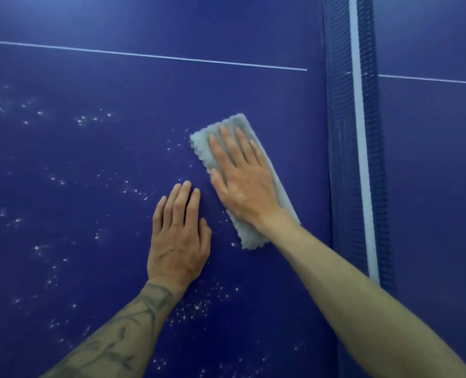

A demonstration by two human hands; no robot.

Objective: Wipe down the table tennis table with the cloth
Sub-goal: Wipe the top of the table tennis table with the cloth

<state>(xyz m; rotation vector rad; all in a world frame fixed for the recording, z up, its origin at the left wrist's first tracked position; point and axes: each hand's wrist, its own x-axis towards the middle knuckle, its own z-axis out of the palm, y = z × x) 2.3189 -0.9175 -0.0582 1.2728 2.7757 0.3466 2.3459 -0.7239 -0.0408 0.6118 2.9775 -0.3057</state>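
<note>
two bare forearms reach forward from the bottom edge over a dark blue table (62, 165), the left one tattooed. the left hand (178, 238) lies palm down on the bare surface, fingers straight and held together, gripping nothing, seemingly just bracing. just beside it, the right hand (240, 175) presses flat on a pale folded cloth (253, 236), fingers slightly spread along its length, pinning rather than clutching it. the cloth lies at a slant near the middle of the view, between the left hand and the net (362, 159), which runs front to back on the right. pale specks (196, 306), droplets or dust, i cannot tell which, scatter across the table to the left and near side of the cloth. farther off, a thin white line (144, 54) crosses the table. to wipe well, i judge the palm should keep even pressure and sweep in overlapping passes toward the specked area. the right hand is blurred, the table edges are cut off, and the cloth's underside is hidden.
</note>
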